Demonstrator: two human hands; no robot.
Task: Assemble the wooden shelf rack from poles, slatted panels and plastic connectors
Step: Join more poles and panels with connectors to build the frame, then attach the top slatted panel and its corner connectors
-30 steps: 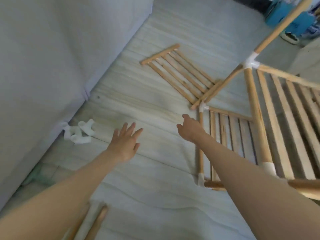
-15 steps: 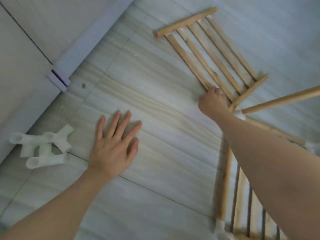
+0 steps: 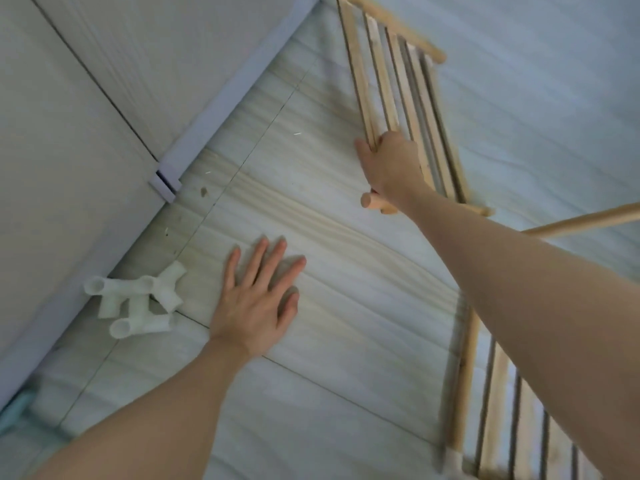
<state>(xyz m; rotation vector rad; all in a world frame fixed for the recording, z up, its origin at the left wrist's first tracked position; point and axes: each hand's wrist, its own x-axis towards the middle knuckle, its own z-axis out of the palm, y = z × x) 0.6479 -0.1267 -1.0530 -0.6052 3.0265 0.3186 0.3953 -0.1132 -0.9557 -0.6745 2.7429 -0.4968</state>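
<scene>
Right hand (image 3: pixel 389 168): fingers curled round the near slats of the loose pale-wood slatted panel (image 3: pixel 401 95), its round end rail jutting just below the wrist. Panel stretches away beyond the fingers, apparently tilted off the floor. Left hand (image 3: pixel 256 299): fingers straight and spread, pressed flat on the pale plank floor (image 3: pixel 346 271), bracing. White plastic tube connectors (image 3: pixel 135 306) lie near, left of those fingers. Step, by my reading: fetching the panel. Next: draw it toward the part-built wooden rack frame (image 3: pixel 465 375), rail ends lined up for connectors.

You have two hands in view: your left hand (image 3: pixel 254 306) and your right hand (image 3: pixel 389 164). There are two slatted panels, the loose panel (image 3: pixel 401 84) and the rack panel (image 3: pixel 512 417). One separate pole (image 3: pixel 585 220) shows at right. The white connectors (image 3: pixel 135 303) form one pile; their count is unclear.
</scene>
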